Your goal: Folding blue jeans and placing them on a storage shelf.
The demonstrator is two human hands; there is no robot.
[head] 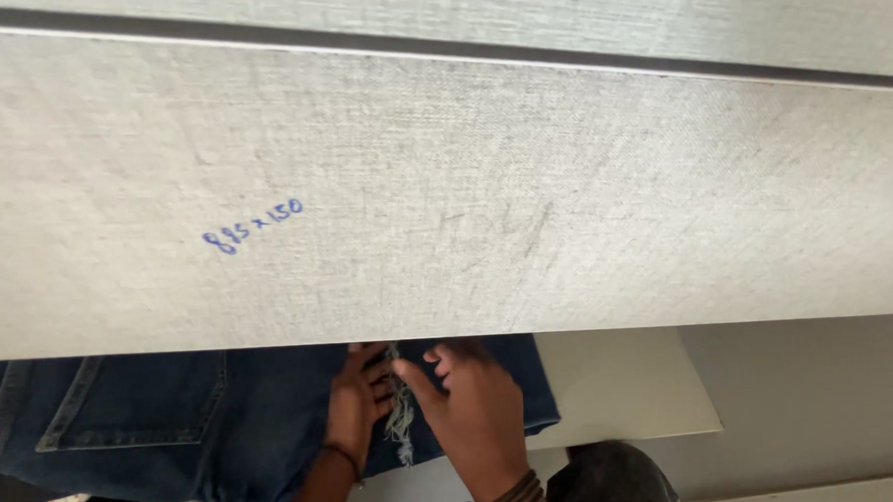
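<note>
Both hands rest on a pair of dark blue jeans [176,429] lying near the bottom of the view, under a large grey board [444,182]. The left hand [358,403] and the right hand [477,408] pinch a frayed pale strip [403,416] of the denim between their fingers.

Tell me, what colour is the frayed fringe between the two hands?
The frayed fringe is pale grey-white against dark blue jeans; the head view shows it.
</note>
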